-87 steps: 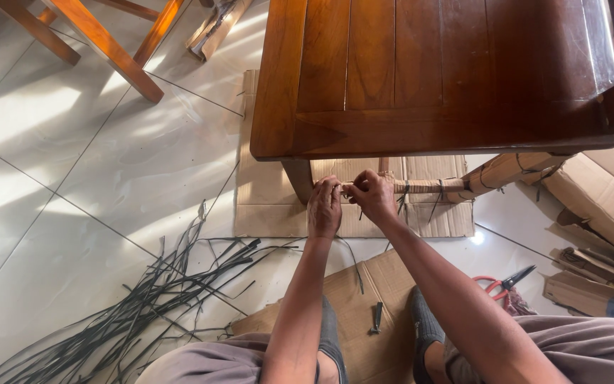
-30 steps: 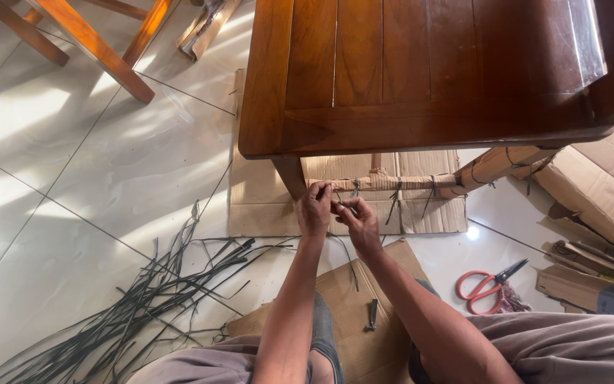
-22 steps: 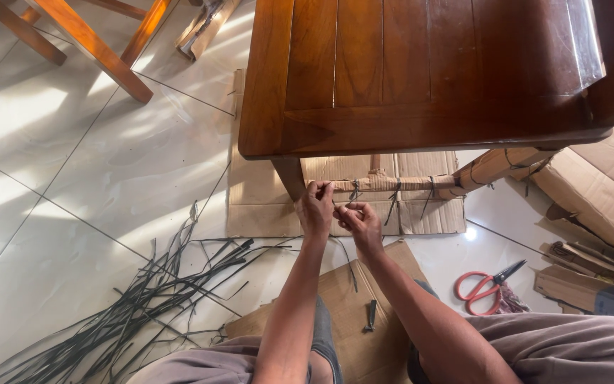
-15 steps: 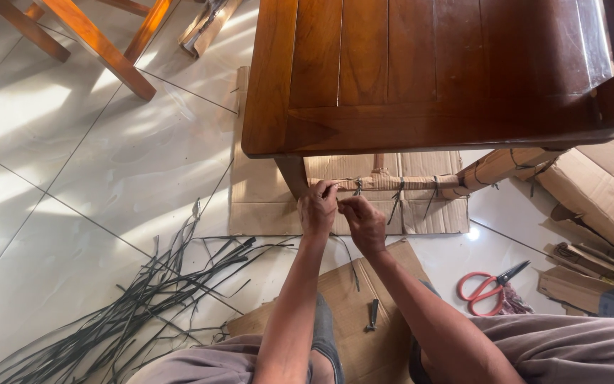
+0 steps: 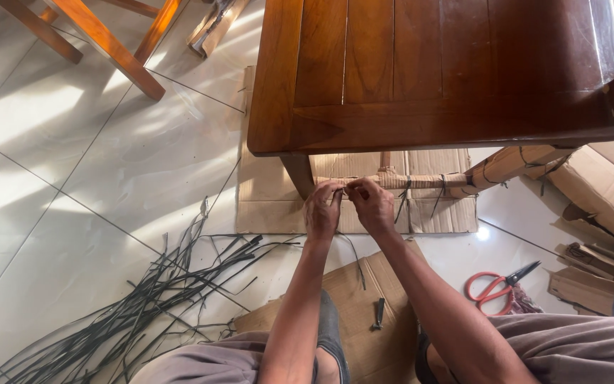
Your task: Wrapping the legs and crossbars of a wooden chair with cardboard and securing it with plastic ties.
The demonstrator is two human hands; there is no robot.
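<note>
My left hand [image 5: 322,209] and my right hand [image 5: 372,205] meet at the left end of a cardboard-wrapped rail [image 5: 421,182] under a dark wooden chair seat [image 5: 435,71]. Both hands pinch a thin black strap [image 5: 356,257] that hangs down from the rail toward the floor. Other black straps are tied around the rail further right. The chair's front leg [image 5: 297,175] stands just left of my left hand. The strap's ends between my fingers are hidden.
A heap of long black straps [image 5: 136,299] lies on the white tiles at the lower left. Red-handled scissors [image 5: 495,284] lie at the right. Cardboard sheets [image 5: 271,210] lie under the chair, with boxes [image 5: 605,192] at the right. Another chair's orange legs [image 5: 108,46] stand at the upper left.
My right hand has risen from below the rail back up against it, beside my left hand. The view has shifted slightly.
</note>
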